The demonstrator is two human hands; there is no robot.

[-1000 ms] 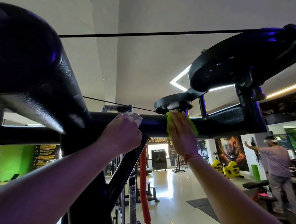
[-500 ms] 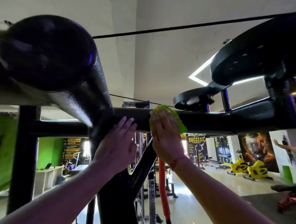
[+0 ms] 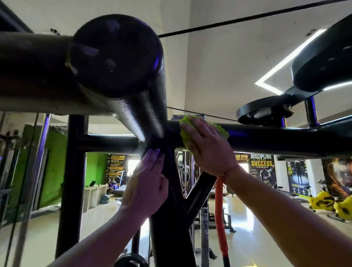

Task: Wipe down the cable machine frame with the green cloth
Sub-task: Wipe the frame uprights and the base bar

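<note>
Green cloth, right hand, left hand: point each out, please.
green cloth [image 3: 222, 130], head view, crumpled edge showing past the fingers.
right hand [image 3: 208, 150], head view, back of the hand.
left hand [image 3: 147, 185], head view, back of the hand.

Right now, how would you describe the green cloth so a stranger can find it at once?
Find the black horizontal bar of the frame, overhead. Near the joint where the tubes meet, the right hand presses flat on it. The cloth is the crumpled lime-green fabric showing around that hand, the only bright thing on the dark metal.

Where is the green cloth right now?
The green cloth sits high, just right of centre, pressed under the right hand against the black crossbar.
</note>
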